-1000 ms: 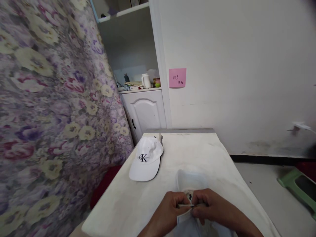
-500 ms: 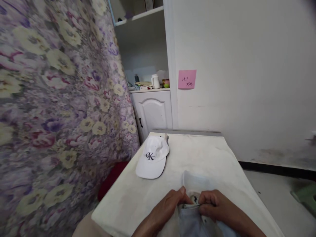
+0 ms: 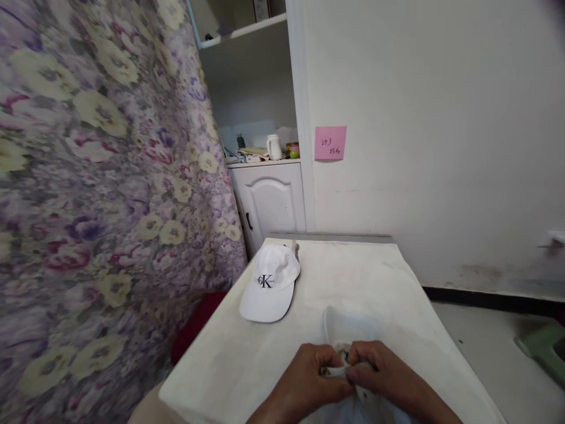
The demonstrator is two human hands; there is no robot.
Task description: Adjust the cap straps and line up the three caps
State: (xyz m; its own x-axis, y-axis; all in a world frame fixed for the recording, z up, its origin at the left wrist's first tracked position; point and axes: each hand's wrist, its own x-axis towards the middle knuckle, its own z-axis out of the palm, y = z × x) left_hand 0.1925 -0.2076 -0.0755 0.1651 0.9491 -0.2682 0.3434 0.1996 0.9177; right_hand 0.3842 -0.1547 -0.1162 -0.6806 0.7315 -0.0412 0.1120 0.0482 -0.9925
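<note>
My left hand (image 3: 311,377) and my right hand (image 3: 384,377) meet at the near edge of a white table (image 3: 353,277). Both pinch the rim of a pale cap (image 3: 346,327) whose brim lies flat on the table, pointing away from me. The fingers of both hands are curled tight on the fabric. A second white cap (image 3: 270,282) with a black "CK" logo rests on the table's far left part, apart from my hands.
A floral curtain (image 3: 101,194) hangs close on the left. Behind the table stand a white cabinet (image 3: 269,197) with a jug and small items, and a white wall bearing a pink sticky note (image 3: 330,142). A green stool (image 3: 545,347) is on the floor at right.
The view swung right and then slightly back. My left fingers, briefly stretched out over the cap, have curled back onto its rim. Both caps stay in place.
</note>
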